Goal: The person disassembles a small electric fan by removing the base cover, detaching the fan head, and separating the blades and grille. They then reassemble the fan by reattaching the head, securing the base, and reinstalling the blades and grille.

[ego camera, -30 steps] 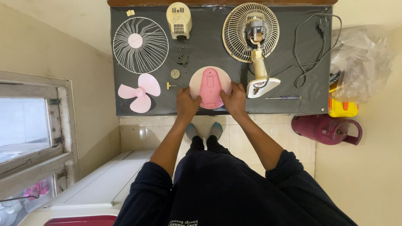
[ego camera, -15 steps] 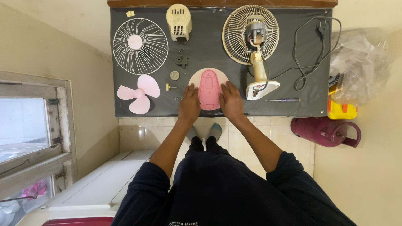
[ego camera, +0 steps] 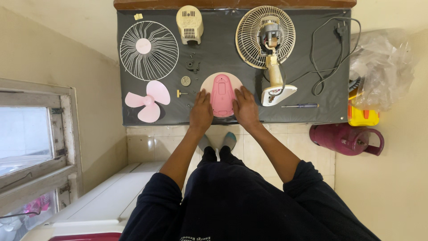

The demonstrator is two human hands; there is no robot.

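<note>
Pink fan base cover (ego camera: 222, 94) lies near the surface's (ego camera: 312, 116) front edge; left hand (ego camera: 201, 111) and right hand (ego camera: 244, 107) press flat against its sides, fingers unclenched.

Both arms reach forward from dark sleeves pushed up near the elbows, forearms bare and converging; the left hand (ego camera: 201, 111) lies palm down, fingers (ego camera: 203, 96) together and extended forward; the right hand (ego camera: 245, 107) mirrors it, palm down, fingers (ego camera: 238, 93) straight and slightly spread; the two hands sit near each other, apart, wrists level, neither closed into a grasp.
</note>
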